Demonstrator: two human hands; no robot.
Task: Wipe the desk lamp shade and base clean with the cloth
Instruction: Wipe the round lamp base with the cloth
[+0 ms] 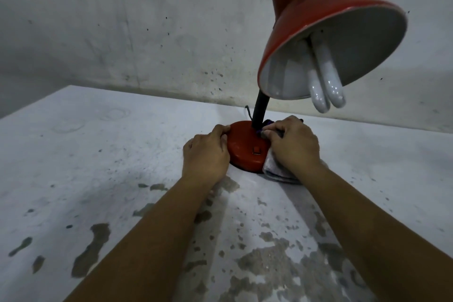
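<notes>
Left hand (pixel 206 154) clasps the rigid, probably weighty base (pixel 246 146) on the desk (pixel 98 154); right hand (pixel 293 144) presses the limp cloth (pixel 274 169) beside it — bulb (pixel 326 86) above looks fragile.

— Base (pixel 245 146) set on the table (pixel 98 154), towards its far side, near the wall (pixel 122 19) behind. Left hand (pixel 206 154) against the base's left edge; right hand (pixel 293 143) on its right side, over the cloth (pixel 277 171).

— And the cloth?

— Pressed between right hand and base, spilling down onto the table just beside it. Stem (pixel 261 110) rising from the back of the base, shade (pixel 318 19) up and to the right, bulb (pixel 323 86) inside, poking out below the rim. Possibly a cord (pixel 248 111) behind the stem
</notes>
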